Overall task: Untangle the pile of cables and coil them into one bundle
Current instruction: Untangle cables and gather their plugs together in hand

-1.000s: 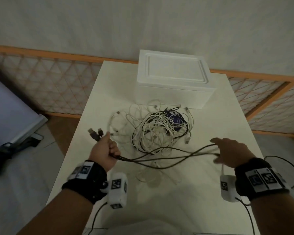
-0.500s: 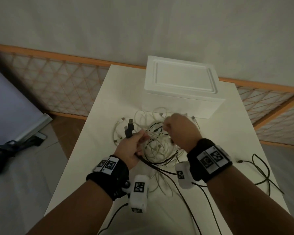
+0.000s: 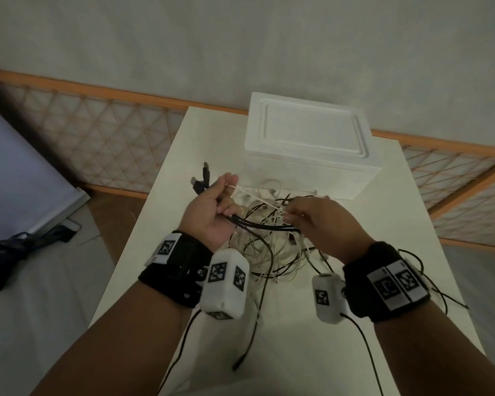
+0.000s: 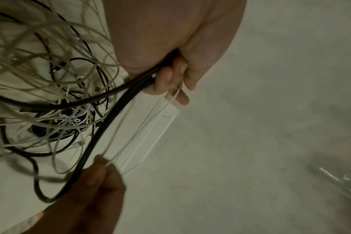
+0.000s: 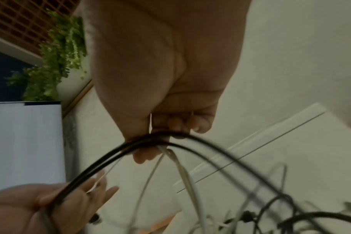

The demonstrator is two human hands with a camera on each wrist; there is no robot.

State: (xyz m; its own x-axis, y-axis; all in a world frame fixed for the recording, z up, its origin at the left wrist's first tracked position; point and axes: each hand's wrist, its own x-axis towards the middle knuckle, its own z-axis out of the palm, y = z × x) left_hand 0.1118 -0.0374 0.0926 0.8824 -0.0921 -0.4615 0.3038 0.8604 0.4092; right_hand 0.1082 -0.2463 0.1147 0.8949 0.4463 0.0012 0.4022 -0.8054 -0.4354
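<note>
The long white bench (image 3: 383, 252) carries everything, and the white rectangular foam box (image 3: 309, 144) at its far end is the handiest landmark. Just in front of that box lies the loose pile of thin white and black cables (image 3: 269, 252), looped over one another in no order, with one black end trailing off toward the near edge of the bench, away from the box.

Above the pile, on the near side of the box, the left hand (image 3: 212, 212) is clenched round a pair of thicker black cables (image 3: 257, 224), whose dark plugs (image 3: 202, 178) stick up past the thumb on the side away from the box's right end; its fingers also pinch a thin white cable (image 3: 255, 195). To the right, nearer the box's front wall, the right hand (image 3: 320, 224) has its fingers curled over the same black pair and grips the white strand, which runs taut between the two hands.

As for progress, the job looks barely begun. The black pair seems partly drawn out and gathered in the left fist, and a white strand is being added, but no tidy coil shows yet. Most of the pile in front of the box remains knotted, so nearly all the separating and the whole of the final bundling are left.
</note>
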